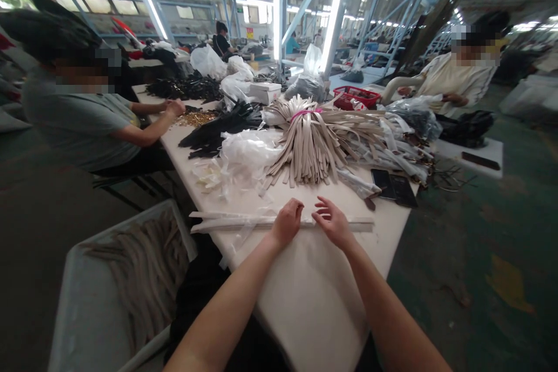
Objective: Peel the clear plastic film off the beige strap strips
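Pale flat strips (257, 221) lie crosswise on the white table (314, 279), close to its near end. My left hand (288, 222) is over the middle of these strips, its fingers curled together; whatever is between its fingertips is too small to make out. Just to the right, my right hand (330, 221) has its fingers apart and holds nothing, near the same strips. Beyond both hands rests a large bundle of beige strips (309, 145), tied with a pink band (305, 112).
Clear plastic bags (248, 154) and black strips (222, 128) lie left of the bundle. Dark phone-like objects (392, 186) are at the right edge. A white bin (70, 302) with beige strips stands lower left. People sit left and right.
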A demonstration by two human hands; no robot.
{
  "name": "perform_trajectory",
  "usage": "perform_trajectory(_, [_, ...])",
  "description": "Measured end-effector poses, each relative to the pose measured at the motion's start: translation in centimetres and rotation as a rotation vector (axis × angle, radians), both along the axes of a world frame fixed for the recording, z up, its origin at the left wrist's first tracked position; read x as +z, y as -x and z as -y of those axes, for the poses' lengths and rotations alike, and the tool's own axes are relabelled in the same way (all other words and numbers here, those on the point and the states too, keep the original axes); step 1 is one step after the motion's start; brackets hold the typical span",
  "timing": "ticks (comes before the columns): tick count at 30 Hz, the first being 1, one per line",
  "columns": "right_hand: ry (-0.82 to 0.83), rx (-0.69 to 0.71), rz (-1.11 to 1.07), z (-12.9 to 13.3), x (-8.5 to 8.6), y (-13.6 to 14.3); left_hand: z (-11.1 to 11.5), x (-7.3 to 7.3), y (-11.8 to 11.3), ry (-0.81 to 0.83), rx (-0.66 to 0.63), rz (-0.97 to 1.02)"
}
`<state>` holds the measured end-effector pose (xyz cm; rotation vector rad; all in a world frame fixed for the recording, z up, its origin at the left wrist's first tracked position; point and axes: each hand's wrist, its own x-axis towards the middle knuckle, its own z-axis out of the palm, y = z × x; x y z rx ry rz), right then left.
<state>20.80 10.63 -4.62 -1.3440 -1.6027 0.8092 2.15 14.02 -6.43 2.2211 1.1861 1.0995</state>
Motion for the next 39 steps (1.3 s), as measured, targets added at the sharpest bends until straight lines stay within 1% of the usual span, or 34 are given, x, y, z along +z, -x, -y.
perform_trajectory(2, [0.056, 0.054, 0.021, -1.0, 0.0, 0.8, -0.1, -0.1, 0.0, 0.01, 0.02, 0.004])
perform_trajectory(4, [0.075, 0.078, 0.082, -1.5, -0.3, 1.1, -0.2, -0.2, 0.0, 0.003, 0.046, -0.004])
perform_trajectory(7, [0.029, 0.05, 0.126, -1.6, -0.9, 1.4, -0.1, -0.5, 0.1, -0.041, 0.056, -0.018])
perform_trajectory(10, [-0.034, 0.074, 0.197, -1.2, -0.9, 1.6, 0.2, -0.6, 0.2, -0.098, 0.021, -0.04])
perform_trajectory(11, [-0.046, 0.075, 0.216, -1.1, -0.7, 1.5, 0.3, -0.4, 0.4, -0.115, 0.014, -0.052])
perform_trajectory(13, [-0.064, 0.033, 0.21, -0.9, 0.0, 0.8, 0.6, 0.2, 1.0, -0.139, 0.007, -0.09])
perform_trajectory(15, [-0.073, -0.034, 0.173, -0.8, 0.7, -0.5, 0.6, 1.2, 2.1, -0.146, -0.004, -0.151])
perform_trajectory(19, [-0.062, -0.144, 0.158, -0.8, 1.9, -4.4, 0.2, 4.5, 5.9, -0.121, -0.035, -0.256])
perform_trajectory(21, [-0.048, -0.179, 0.136, -0.8, 2.1, -6.1, -0.1, 6.1, 8.2, -0.041, -0.047, -0.274])
perform_trajectory(24, [-0.012, -0.171, 0.076, -1.0, 1.7, -8.0, -0.2, 7.9, 12.1, 0.157, -0.042, -0.3])
perform_trajectory(28, [0.037, -0.158, 0.025, -1.5, 0.7, -9.3, -0.3, 9.5, 17.9, 0.444, -0.004, -0.32])
perform_trajectory(30, [0.078, -0.173, -0.003, -1.8, 0.1, -9.5, -0.3, 10.3, 20.8, 0.604, -0.002, -0.272])
perform_trajectory(32, [0.131, -0.18, -0.034, -2.2, -0.3, -9.3, -0.4, 11.0, 23.4, 0.769, -0.027, -0.176])
perform_trajectory(34, [0.187, -0.172, -0.057, -2.7, -0.5, -8.9, -0.3, 11.5, 25.7, 0.902, -0.009, -0.043])
perform_trajectory(35, [0.209, -0.165, -0.064, -2.9, -0.6, -8.6, -0.3, 11.4, 26.6, 0.952, 0.026, 0.027])
perform_trajectory(37, [0.237, -0.143, -0.077, -3.5, -0.8, -8.0, -0.5, 10.9, 28.3, 1.029, 0.124, 0.141])
perform_trajectory(39, [0.254, -0.12, -0.104, -4.1, -1.0, -7.4, -0.9, 9.8, 29.6, 1.081, 0.244, 0.182])
